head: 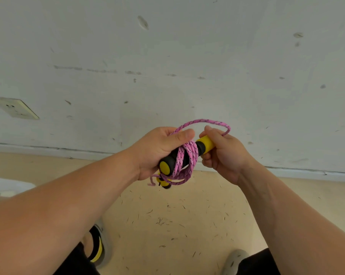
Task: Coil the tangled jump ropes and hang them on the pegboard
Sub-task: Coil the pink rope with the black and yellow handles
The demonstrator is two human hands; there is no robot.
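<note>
A pink braided jump rope is wound several times around its black-and-yellow handles. My left hand grips the handles and the wound coils, thumb pressed on top. My right hand holds the yellow far end of a handle. A loose loop of the rope arcs above both hands and passes behind my right fingers. A second yellow handle end and a short frayed rope tail hang below my left hand. No pegboard is in view.
A scuffed white wall stands straight ahead, with a wall socket at the left. Below is a beige floor strewn with small dark bits. My feet in shoes show at the bottom. A white object lies at the left edge.
</note>
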